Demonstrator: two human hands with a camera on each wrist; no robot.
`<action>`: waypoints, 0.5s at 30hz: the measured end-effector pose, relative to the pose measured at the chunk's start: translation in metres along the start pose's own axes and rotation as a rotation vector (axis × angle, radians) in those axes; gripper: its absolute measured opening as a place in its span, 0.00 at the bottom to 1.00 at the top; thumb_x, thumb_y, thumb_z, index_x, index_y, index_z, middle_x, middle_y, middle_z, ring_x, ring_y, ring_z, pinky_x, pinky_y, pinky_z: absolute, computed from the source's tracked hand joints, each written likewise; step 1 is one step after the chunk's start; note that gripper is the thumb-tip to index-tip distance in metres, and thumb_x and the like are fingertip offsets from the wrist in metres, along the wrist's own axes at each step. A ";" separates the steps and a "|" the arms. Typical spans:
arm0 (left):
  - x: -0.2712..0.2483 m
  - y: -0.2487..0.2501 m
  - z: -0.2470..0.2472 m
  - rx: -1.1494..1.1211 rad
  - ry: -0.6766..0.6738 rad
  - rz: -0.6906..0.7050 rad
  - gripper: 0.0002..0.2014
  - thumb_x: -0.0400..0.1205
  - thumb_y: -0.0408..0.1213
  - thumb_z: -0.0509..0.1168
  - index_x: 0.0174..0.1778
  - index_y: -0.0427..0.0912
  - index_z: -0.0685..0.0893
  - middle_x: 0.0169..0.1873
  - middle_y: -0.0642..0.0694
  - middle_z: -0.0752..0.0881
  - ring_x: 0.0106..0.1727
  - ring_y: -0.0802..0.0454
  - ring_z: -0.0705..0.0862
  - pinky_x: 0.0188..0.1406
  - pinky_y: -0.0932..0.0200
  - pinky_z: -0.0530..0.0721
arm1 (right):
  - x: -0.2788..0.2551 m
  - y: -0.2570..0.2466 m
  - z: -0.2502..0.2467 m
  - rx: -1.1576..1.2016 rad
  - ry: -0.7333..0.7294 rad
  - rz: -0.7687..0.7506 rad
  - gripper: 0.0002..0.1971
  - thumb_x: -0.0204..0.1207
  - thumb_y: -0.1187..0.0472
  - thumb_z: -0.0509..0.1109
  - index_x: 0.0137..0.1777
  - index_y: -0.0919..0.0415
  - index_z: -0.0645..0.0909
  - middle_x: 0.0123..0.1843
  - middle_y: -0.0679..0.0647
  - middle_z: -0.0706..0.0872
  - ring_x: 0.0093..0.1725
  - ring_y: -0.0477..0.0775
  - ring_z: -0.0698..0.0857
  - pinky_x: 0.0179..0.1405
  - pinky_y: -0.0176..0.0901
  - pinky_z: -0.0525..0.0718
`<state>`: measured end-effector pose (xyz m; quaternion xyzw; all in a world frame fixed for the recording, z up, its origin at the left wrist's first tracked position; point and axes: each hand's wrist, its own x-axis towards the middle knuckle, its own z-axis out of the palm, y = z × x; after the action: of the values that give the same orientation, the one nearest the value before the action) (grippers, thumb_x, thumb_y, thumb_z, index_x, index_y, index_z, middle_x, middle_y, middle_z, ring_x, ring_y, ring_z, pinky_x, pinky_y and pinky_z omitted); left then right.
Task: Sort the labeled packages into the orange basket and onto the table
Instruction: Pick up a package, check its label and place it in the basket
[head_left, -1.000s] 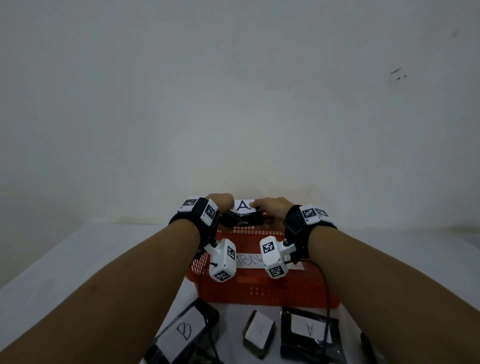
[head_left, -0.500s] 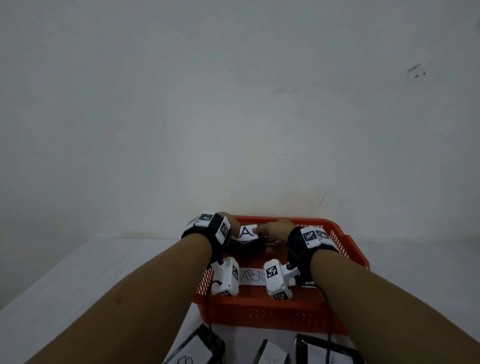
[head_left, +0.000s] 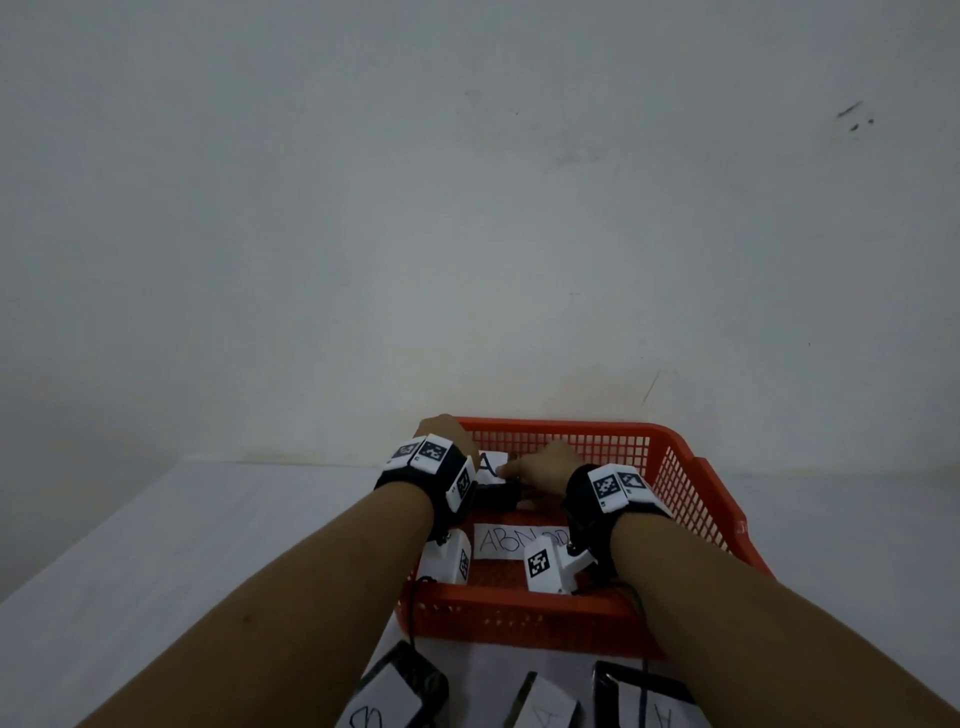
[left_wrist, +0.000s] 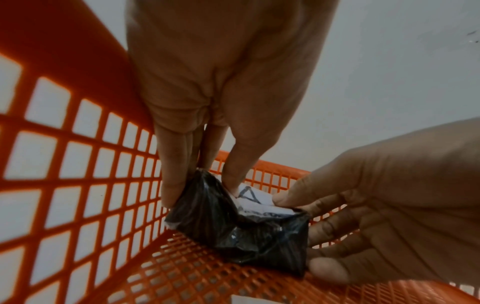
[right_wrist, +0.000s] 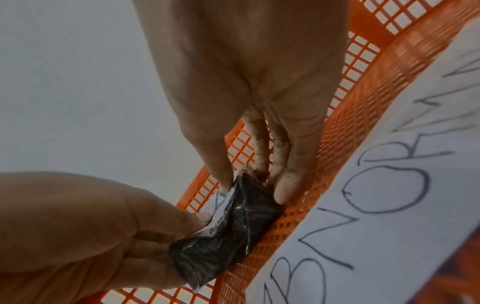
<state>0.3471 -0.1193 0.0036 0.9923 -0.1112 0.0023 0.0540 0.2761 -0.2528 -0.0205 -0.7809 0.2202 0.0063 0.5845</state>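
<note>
**Inspector:** White table (head_left: 182, 545) against a bare, scuffed wall (head_left: 467, 208). Where does the orange basket (head_left: 691, 499) stand?

**Assistant:** On the table, near the wall. A paper sign (head_left: 506, 540) with handwritten letters lies on its floor.

**Inspector:** And the black package (left_wrist: 241, 228)?

**Assistant:** Inside the basket, low at the far left corner, its lower edge at the mesh floor. Its white label shows an "A".

**Inspector:** Hands?

**Assistant:** Left hand (left_wrist: 221, 82) pinches the package's left end, thumb on the label side, fingers behind. Right hand (right_wrist: 254, 82) pinches the right end the same way. Both hands are closed on it.

**Inspector:** Anything else?

**Assistant:** Three more black packages on the table in front of the basket: one marked "B" (head_left: 395, 696) at left, a middle one (head_left: 540, 706) and a right one (head_left: 644, 701) that both appear to read "A", partly cut off.
</note>
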 end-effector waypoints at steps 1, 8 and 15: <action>0.000 0.000 -0.001 -0.028 0.026 0.012 0.16 0.84 0.34 0.69 0.29 0.39 0.81 0.25 0.47 0.76 0.33 0.50 0.83 0.44 0.58 0.90 | 0.000 0.000 0.000 0.006 0.010 -0.010 0.11 0.76 0.66 0.81 0.51 0.75 0.87 0.49 0.67 0.92 0.44 0.62 0.93 0.34 0.47 0.94; 0.000 -0.002 0.000 -0.145 0.087 -0.013 0.18 0.80 0.33 0.73 0.26 0.38 0.76 0.24 0.46 0.78 0.24 0.53 0.76 0.33 0.59 0.81 | 0.002 -0.001 0.003 0.002 0.045 -0.053 0.16 0.73 0.65 0.84 0.54 0.76 0.88 0.49 0.66 0.93 0.46 0.64 0.95 0.49 0.57 0.95; 0.001 -0.006 0.001 -0.135 0.000 0.052 0.13 0.80 0.36 0.72 0.30 0.37 0.83 0.28 0.45 0.81 0.37 0.46 0.86 0.40 0.56 0.88 | -0.004 -0.006 -0.001 -0.030 -0.034 0.005 0.10 0.76 0.64 0.82 0.48 0.70 0.86 0.52 0.65 0.92 0.49 0.62 0.93 0.44 0.50 0.95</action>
<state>0.3497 -0.1141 0.0015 0.9832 -0.1371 -0.0039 0.1206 0.2739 -0.2512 -0.0139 -0.7887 0.2121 0.0240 0.5766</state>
